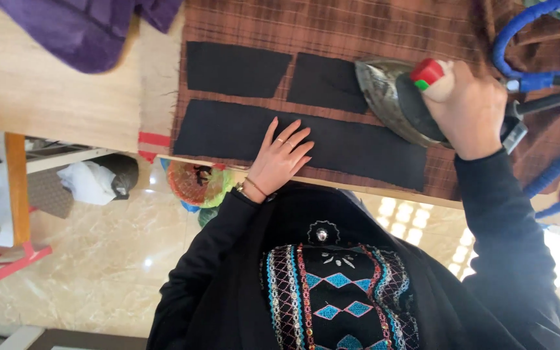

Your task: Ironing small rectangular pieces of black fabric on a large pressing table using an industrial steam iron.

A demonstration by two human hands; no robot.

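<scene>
Three black cloth pieces lie on a brown checked cloth (pixel 358 26) that covers the table (pixel 46 91): one long strip (pixel 358 146) along the near edge, two shorter pieces behind it, the left piece (pixel 234 68) and the right piece (pixel 325 81). One iron (pixel 393 104), two hands, one view only.

Head view: left hand (pixel 283 159) lies flat, palm down, fingers spread and straight, pressing the long strip near its middle-left; wrist sits at the table edge, a bracelet on it, rings on the fingers. Right hand (pixel 468 107) is wrapped tight round the iron's handle, thumb by a red and green knob (pixel 428 72). Iron's metal nose points left and overlaps the right short piece's end; its base rests above the long strip's right part. Blue cords (pixel 526 32) loop behind the right hand. Both sleeves are black.

One purple cloth (pixel 79 29) lies on the table's far left corner, well apart from the hands. One orange and green basket (pixel 196 181) sits under the table edge, just beside the left wrist.
</scene>
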